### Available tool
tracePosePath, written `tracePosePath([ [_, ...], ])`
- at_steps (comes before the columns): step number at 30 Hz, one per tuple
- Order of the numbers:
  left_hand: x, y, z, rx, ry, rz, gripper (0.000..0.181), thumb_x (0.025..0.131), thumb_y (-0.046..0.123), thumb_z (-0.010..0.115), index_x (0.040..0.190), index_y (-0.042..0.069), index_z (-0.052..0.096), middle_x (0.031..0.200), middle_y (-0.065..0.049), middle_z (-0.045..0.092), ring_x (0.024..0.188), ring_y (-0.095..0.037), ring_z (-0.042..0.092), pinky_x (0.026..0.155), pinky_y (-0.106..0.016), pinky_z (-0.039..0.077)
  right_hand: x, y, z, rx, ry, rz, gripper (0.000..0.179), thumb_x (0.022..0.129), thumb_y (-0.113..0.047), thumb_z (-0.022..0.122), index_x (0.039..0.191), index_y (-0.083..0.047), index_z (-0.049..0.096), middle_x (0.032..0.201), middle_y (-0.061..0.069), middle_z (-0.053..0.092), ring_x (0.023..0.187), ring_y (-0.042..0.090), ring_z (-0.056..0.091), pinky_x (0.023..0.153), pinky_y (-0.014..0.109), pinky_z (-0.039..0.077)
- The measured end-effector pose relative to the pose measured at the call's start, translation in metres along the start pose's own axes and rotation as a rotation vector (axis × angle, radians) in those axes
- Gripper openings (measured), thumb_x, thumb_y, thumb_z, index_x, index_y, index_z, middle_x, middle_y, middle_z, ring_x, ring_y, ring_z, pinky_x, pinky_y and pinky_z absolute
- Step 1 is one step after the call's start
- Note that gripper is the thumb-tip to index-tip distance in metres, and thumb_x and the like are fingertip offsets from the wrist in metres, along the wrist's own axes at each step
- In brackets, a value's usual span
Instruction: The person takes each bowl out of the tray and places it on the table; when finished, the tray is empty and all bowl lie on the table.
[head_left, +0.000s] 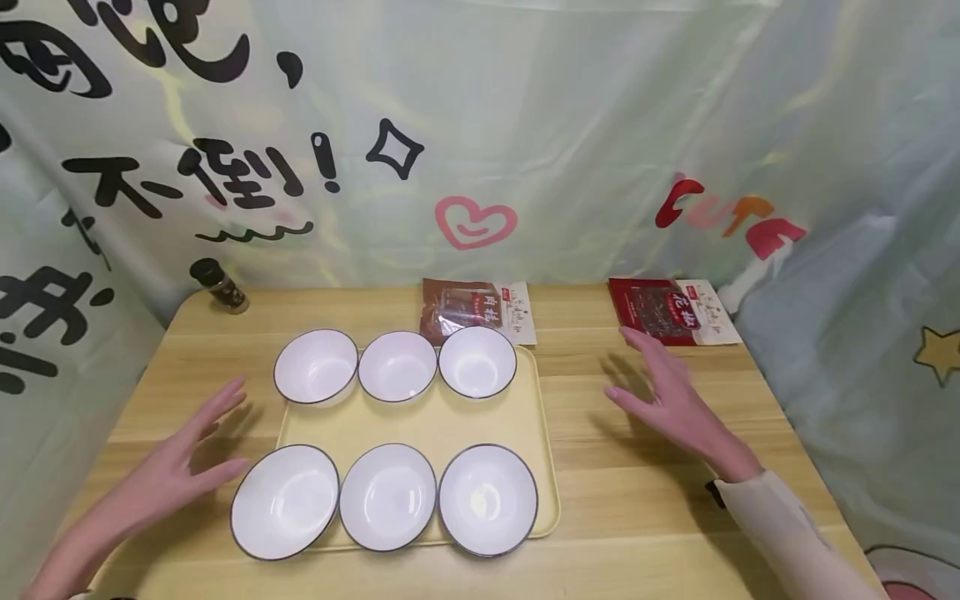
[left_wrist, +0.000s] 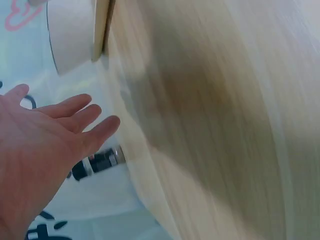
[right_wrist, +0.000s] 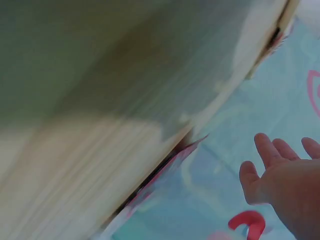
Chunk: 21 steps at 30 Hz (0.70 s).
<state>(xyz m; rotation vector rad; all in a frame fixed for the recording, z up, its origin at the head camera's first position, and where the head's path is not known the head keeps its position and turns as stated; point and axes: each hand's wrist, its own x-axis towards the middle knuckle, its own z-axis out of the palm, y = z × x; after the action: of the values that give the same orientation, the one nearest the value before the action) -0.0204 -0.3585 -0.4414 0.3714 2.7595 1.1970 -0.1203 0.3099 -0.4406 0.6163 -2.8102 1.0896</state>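
Observation:
Six white bowls with dark rims stand in two rows on a yellow tray [head_left: 551, 467]; the front left bowl [head_left: 285, 502] and back left bowl [head_left: 316, 367] overhang its left side. My left hand [head_left: 176, 475] hovers left of the front left bowl, fingers spread and holding nothing; in the left wrist view the palm [left_wrist: 40, 140] shows. On the other side, my right hand [head_left: 675, 408] hangs over the wood to the right of the tray, fingers extended, nothing in it. Nearest to it lies a dark red packet [head_left: 667, 312].
A brown packet [head_left: 468, 310] lies behind the back right bowl [head_left: 477, 362]. At the back left corner stands a small jar with a black cap [head_left: 219, 286]. A printed cloth [head_left: 570, 150] hangs behind and beside the wooden table [head_left: 600, 533].

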Motion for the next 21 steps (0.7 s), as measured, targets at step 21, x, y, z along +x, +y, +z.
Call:
tracePosePath([
  [21,0.023,-0.004,0.023,-0.024,-0.051,0.051,0.099,0.099,0.021,0.085,0.175,0.033,0.023,0.163,-0.024,0.047,0.148,-0.046,0.042,0.108,-0.007,0.02,0.055,-0.061,0.06,0.376,-0.209,0.084,0.089,0.102,-0.029,0.081,0.172,-0.021,0.027,0.171,0.012,0.036,0.151,0.042,0.043,0.117,0.067,0.038],
])
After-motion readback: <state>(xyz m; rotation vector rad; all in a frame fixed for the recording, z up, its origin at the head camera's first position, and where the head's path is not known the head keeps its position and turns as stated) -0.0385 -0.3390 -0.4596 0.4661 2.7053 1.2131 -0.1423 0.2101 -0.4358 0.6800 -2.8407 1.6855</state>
